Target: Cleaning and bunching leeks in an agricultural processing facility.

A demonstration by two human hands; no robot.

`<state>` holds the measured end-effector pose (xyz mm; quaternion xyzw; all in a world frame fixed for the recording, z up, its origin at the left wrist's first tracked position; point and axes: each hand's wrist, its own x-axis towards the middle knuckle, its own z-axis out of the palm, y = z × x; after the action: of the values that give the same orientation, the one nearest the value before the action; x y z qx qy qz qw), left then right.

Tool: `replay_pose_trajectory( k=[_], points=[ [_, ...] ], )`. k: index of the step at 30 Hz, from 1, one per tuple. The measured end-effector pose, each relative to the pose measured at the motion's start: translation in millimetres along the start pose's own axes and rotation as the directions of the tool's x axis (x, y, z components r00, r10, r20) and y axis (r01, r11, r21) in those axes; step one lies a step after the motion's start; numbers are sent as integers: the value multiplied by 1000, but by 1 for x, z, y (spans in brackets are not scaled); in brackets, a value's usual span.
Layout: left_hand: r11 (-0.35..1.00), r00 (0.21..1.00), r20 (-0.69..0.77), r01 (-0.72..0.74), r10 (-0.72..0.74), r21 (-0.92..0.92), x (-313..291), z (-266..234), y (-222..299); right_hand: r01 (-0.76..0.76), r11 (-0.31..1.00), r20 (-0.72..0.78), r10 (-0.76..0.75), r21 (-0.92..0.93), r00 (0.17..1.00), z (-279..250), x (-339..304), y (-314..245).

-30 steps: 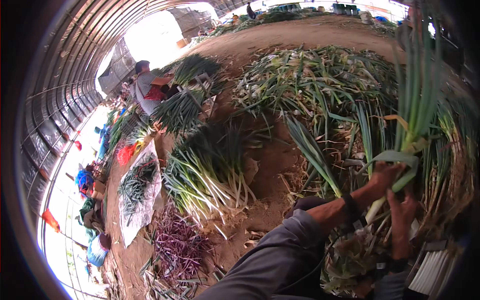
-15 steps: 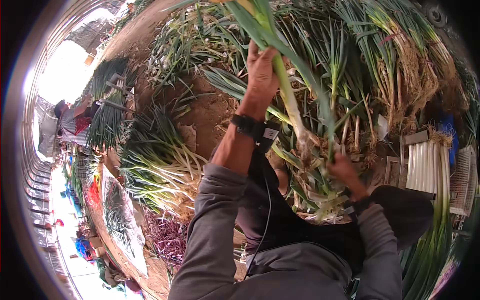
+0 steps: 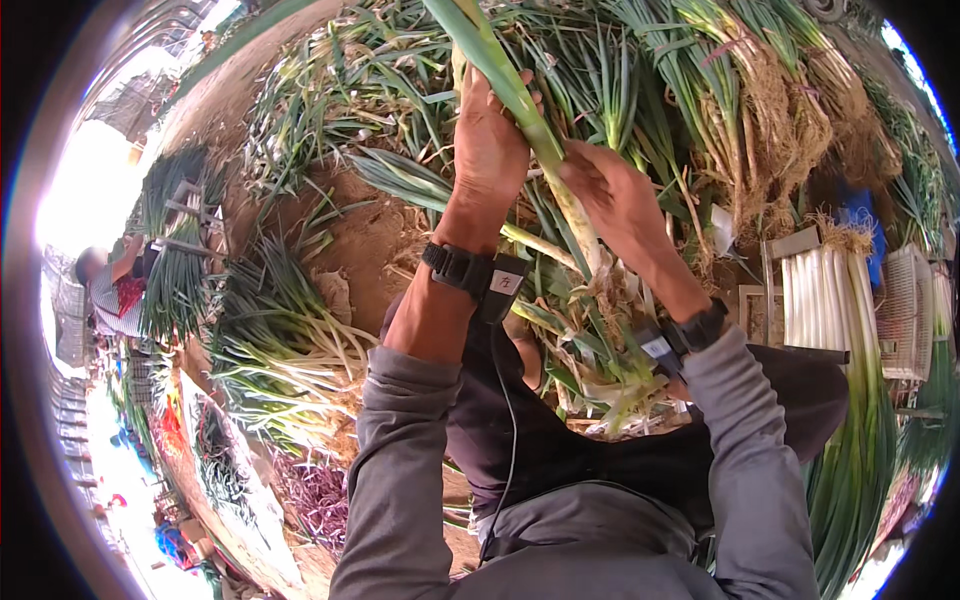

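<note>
My left hand (image 3: 490,140) is closed around the green upper stalk of a large green onion (image 3: 572,212). The onion slants, its broad leaves running up past the top edge and its pale root end low, above my lap. Against the stalk, just below the left hand, my right hand (image 3: 618,200) has its fingers closed on the green part; its fingertips are partly hidden. Torn leaves and peelings (image 3: 625,385) lie beneath the onion, between my legs.
Untrimmed green onions with roots (image 3: 770,130) lie at the far right. Cleaned white-stemmed onions (image 3: 825,300) rest in a rack at right, beside a pale crate (image 3: 905,310). More onions (image 3: 290,350) and purple peelings (image 3: 312,500) lie at left. Another person (image 3: 115,290) sits at far left.
My right hand has risen from low beside the root end, where it held a long leaf, to the stalk near my left hand. That leaf no longer hangs down to it.
</note>
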<state>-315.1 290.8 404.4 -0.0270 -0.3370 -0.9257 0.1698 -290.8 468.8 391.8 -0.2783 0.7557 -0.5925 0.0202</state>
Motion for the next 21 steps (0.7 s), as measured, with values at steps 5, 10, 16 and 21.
replay_pose_trajectory(
  k=[5, 10, 16, 21],
  points=[
    [998, 992, 127, -32, 25, 54, -8, 9, -5, 139, 985, -116, -150, -101, 982, -2, 17, 21],
    [998, 985, 167, 36, -46, 60, -9, 5, -4, -114, 992, 5, 114, 49, 994, -18, 18, 6],
    [998, 980, 195, 17, -29, 65, -12, 9, -7, 0, 992, 104, 14, -127, 994, -22, 8, -8],
    [998, 982, 183, -51, 46, 22, -8, 7, -7, 605, 474, 293, -577, -640, 762, -10, -13, 0]
  ],
)
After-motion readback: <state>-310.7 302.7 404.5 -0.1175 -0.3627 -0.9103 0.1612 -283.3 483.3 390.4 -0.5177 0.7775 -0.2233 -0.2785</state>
